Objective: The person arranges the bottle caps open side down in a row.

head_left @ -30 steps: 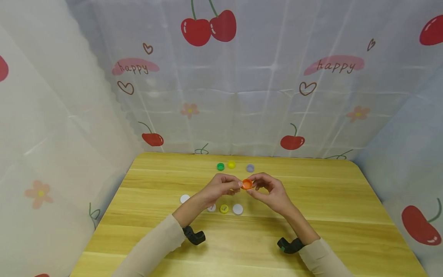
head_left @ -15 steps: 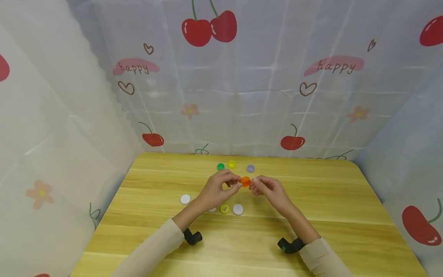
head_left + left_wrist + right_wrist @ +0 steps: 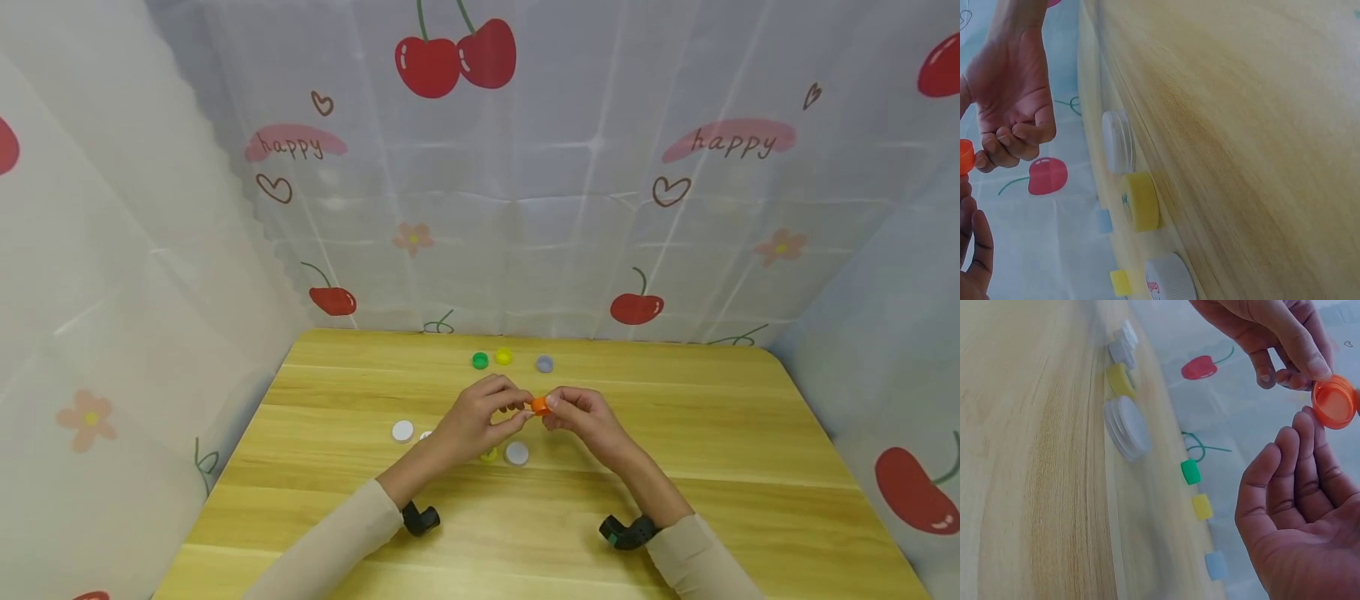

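Note:
An orange bottle cap is held up above the table between the two hands. The left hand pinches its left edge with thumb and fingertips. From the other side the right hand grips it between thumb and index finger. In the right wrist view the hollow inside of the orange cap shows, with the left thumb at its rim. The left wrist view catches just part of the orange cap at its left edge, between the right hand and the left fingers.
Behind the hands lie a green cap, a yellow cap and a grey-blue cap. Nearer are white caps and a larger yellow cap, partly covered by the left hand in the head view. A patterned curtain surrounds the wooden table.
The orange cap has turned, so its hollow no longer faces the head camera. It tilted, then shifted slightly right and down. Both hands have changed their finger placement on it.

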Tool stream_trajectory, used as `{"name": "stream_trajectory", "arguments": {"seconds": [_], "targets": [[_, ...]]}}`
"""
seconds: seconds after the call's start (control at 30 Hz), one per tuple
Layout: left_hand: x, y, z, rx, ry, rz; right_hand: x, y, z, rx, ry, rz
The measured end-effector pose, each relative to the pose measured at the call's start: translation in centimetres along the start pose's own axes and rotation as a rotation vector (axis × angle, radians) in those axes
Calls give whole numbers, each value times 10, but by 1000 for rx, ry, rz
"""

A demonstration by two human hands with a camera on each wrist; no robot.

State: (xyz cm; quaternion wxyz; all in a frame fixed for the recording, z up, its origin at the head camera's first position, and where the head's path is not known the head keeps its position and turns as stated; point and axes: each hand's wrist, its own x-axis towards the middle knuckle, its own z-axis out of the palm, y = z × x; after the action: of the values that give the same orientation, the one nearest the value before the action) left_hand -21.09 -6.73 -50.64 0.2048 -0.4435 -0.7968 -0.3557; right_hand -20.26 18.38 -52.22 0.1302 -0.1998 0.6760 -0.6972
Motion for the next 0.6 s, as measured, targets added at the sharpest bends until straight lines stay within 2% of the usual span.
{"name": "stream_trajectory", "arguments": {"seconds": [0.13, 0.2, 0.27, 0.4, 0.47, 0.53, 0.6], "targets": [[0, 0, 1, 2, 8, 7, -1, 0, 0, -16, 1, -16], [-1, 0, 2, -29, 4, -18, -1, 1, 0, -46, 17, -45], [-3, 0, 3, -87, -6, -75, -3, 2, 0, -93, 41, -92], [-6, -1, 6, -232, -21, -240, -4, 4, 1, -159, 78, -193], [-8, -1, 7, -278, -17, -300, -5, 3, 2, -179, 84, -234], [-9, -2, 8, -303, -11, -325, -5, 2, 4, -196, 87, -265], [-9, -2, 10, -310, -2, -324, -6, 1, 5, -216, 88, -290]]}}
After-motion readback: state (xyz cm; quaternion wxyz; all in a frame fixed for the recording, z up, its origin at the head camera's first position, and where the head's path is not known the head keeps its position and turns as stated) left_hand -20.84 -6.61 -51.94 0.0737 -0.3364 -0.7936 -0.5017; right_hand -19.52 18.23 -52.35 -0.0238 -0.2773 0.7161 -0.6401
